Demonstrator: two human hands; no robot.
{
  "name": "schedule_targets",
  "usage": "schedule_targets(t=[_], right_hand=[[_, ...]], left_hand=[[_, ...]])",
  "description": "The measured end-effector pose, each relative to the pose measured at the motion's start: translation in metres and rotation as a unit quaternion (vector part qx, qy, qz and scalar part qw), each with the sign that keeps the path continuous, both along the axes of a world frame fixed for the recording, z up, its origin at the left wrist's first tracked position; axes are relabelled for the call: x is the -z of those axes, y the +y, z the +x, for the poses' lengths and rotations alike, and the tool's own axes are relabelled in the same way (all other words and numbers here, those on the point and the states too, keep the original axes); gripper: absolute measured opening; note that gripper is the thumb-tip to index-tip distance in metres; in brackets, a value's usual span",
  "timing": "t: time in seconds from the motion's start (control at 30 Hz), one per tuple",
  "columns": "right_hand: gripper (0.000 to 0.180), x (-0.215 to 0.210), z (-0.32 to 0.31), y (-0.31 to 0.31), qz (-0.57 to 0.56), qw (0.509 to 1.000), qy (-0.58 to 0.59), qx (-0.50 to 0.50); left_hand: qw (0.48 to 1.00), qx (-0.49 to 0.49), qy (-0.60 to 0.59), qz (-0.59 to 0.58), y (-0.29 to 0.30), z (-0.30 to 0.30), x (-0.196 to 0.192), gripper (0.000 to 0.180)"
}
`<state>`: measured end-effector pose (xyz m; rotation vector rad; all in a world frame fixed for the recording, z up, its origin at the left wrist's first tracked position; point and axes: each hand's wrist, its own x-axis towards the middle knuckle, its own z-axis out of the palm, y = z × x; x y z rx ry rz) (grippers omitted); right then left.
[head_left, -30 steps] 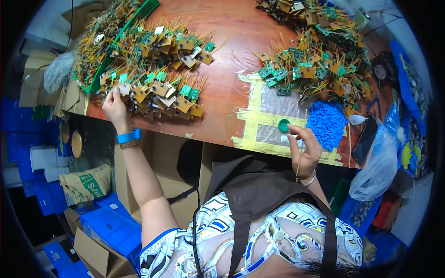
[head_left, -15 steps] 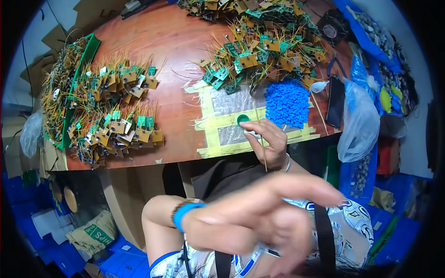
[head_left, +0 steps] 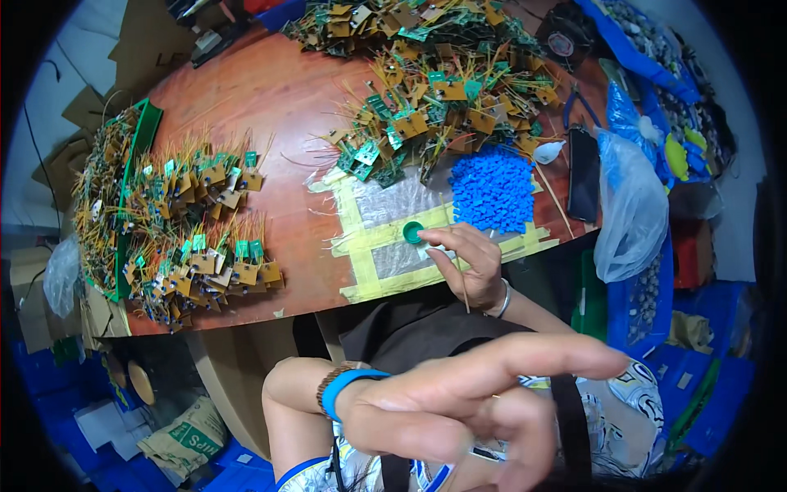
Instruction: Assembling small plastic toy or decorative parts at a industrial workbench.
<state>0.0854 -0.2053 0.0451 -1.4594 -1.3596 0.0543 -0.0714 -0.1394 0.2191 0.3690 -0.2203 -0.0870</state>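
My right hand [head_left: 471,266] is over the table's near edge, a silvery bracelet at its wrist. A thin wooden stick [head_left: 466,297] lies within its curled fingers. Thumb and index tips point at a small round green cup [head_left: 412,233] on the taped patch; whether they touch it I cannot tell. My left hand [head_left: 467,394], wearing a blue wristband, is raised large in front, above my lap. Its index finger stretches to the right and the other fingers bend loosely, with nothing visible in them. Right of the cup lies a heap of small blue pieces [head_left: 492,190].
Green and brown circuit boards with wires form a big pile [head_left: 434,98] at the back. Smaller board groups [head_left: 205,266] lie left, beside a green-edged tray [head_left: 141,156]. A phone [head_left: 584,176], pliers [head_left: 580,105] and a clear plastic bag [head_left: 627,213] are on the right.
The view has shifted slightly, so the table sits a little lower and further left. My left hand's index finger now reaches a bit further right. The right hand stays beside the green cup.
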Motion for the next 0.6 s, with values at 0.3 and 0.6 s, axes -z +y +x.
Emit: schedule_targets(t=[0.3,0.6], right_hand=[[0.028,0.007,0.009,-0.002,0.037,0.999,0.0,0.006],[0.033,0.021,0.01,-0.015,0.005,0.999,0.036,-0.027]], left_hand=[[0.919,-0.267,-0.24,0.161,0.042,-0.019,0.068,0.024],[0.456,-0.497,0.242,0.697,0.145,0.041,0.179,0.023]])
